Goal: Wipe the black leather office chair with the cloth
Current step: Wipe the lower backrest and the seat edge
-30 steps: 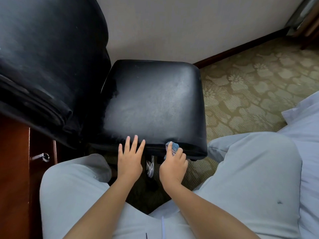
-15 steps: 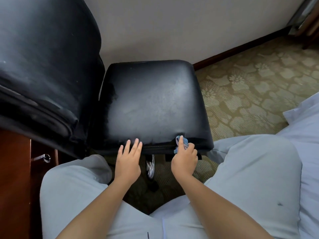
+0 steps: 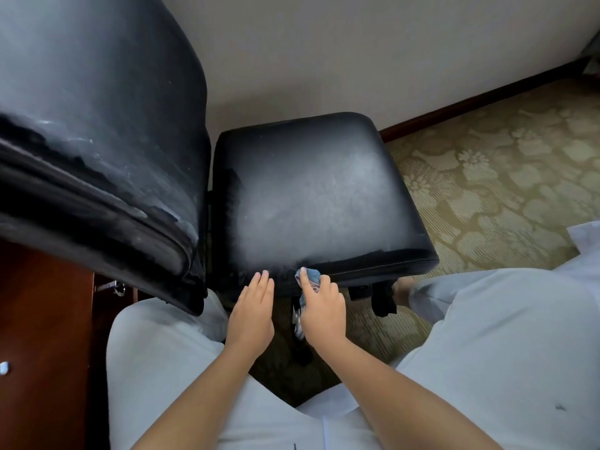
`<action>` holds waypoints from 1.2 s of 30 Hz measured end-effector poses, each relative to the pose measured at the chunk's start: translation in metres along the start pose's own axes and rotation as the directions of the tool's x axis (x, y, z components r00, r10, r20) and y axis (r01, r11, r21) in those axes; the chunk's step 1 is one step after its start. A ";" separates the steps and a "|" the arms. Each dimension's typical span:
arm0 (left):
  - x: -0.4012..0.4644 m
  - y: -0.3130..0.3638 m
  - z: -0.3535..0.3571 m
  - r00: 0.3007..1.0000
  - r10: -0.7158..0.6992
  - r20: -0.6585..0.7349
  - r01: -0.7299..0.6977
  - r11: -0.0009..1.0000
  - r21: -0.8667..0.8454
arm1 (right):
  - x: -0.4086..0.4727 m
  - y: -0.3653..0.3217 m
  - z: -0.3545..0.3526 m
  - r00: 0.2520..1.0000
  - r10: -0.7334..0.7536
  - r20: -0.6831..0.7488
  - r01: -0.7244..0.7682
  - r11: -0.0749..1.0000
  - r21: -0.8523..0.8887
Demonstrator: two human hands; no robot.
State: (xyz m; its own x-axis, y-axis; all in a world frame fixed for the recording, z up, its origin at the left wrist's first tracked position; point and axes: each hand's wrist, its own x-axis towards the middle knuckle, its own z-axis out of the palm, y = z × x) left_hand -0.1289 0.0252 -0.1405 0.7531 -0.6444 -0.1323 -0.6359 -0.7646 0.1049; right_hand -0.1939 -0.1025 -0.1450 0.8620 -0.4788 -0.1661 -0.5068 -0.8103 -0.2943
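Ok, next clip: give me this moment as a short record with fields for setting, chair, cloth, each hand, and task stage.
setting: carpeted floor by a plain wall, wooden furniture at left
chair: black leather office chair, seat showing a pale dusty haze, backrest at left
cloth: small blue cloth bunched at the seat's front edge
left hand: left hand flat, fingers straight, tips touching the front edge
right hand: right hand grips the cloth against the front edge
task stage: wiping the front edge; the seat top looks not yet wiped
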 end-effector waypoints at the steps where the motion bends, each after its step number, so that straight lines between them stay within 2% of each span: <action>1: -0.001 0.000 0.000 0.999 -0.052 -0.006 0.052 0.998 -0.031 | -0.001 0.000 0.000 1.000 -0.023 -0.001 0.023 1.000 -0.011; 2: -0.001 0.000 -0.001 0.995 -0.098 -0.003 0.098 0.994 -0.053 | -0.001 0.002 0.000 1.000 -0.021 -0.013 0.020 1.000 -0.010; 5: -0.003 -0.003 -0.004 0.969 -0.243 0.042 0.246 0.962 -0.118 | -0.003 0.006 -0.001 0.984 0.169 -0.052 -0.164 0.983 0.080; 7: -0.005 -0.008 -0.005 0.952 -0.304 0.047 0.307 0.936 -0.169 | -0.005 0.003 0.000 0.976 0.216 -0.030 -0.211 0.971 0.112; 12: -0.005 -0.020 -0.007 0.925 -0.378 0.017 0.341 0.814 -0.471 | -0.005 -0.030 0.008 0.998 -0.031 0.047 0.026 0.996 0.086; 15: -0.006 -0.028 -0.009 0.924 -0.383 0.022 0.331 0.768 -0.547 | 0.000 -0.052 0.011 0.987 -0.127 0.097 0.125 0.992 0.021; 19: -0.008 -0.039 -0.011 0.889 -0.457 0.044 0.384 0.688 -0.615 | 0.004 -0.047 0.011 0.963 -0.248 0.106 0.256 0.964 -0.067; 20: -0.008 -0.040 -0.012 0.881 -0.472 0.042 0.391 0.674 -0.627 | 0.002 -0.041 0.012 0.967 -0.241 0.079 0.247 0.966 -0.082; 22: -0.007 -0.039 -0.012 0.870 -0.490 0.044 0.400 0.653 -0.643 | -0.002 -0.032 0.013 0.991 -0.133 0.022 0.134 0.989 -0.060; 25: -0.004 -0.038 -0.014 0.832 -0.543 0.110 0.467 0.581 -0.667 | -0.005 -0.023 0.019 0.997 -0.009 -0.071 0.006 0.999 -0.038; 28: -0.003 -0.039 -0.016 0.800 -0.577 0.163 0.499 0.492 -0.713 | -0.005 -0.027 0.016 1.000 0.022 -0.007 -0.022 0.999 0.049; 31: -0.002 -0.037 -0.017 0.777 -0.604 0.177 0.503 0.427 -0.752 | -0.006 -0.041 0.019 0.997 -0.065 0.032 0.064 0.997 0.042; 34: -0.004 -0.039 -0.020 0.805 -0.561 0.194 0.496 0.458 -0.737 | -0.004 -0.054 0.022 0.987 -0.143 0.078 0.143 0.990 0.004; 36: -0.006 -0.046 -0.019 0.811 -0.545 0.211 0.492 0.443 -0.749 | -0.003 -0.060 0.024 0.984 -0.137 0.115 0.141 0.989 -0.034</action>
State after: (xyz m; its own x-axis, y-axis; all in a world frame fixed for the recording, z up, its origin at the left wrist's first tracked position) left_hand -0.1012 0.0645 -0.1255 0.9223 -0.1047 -0.3721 0.2156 -0.6596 0.7200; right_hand -0.1664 -0.0443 -0.1491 0.9182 -0.3217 -0.2311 -0.3797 -0.8810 -0.2822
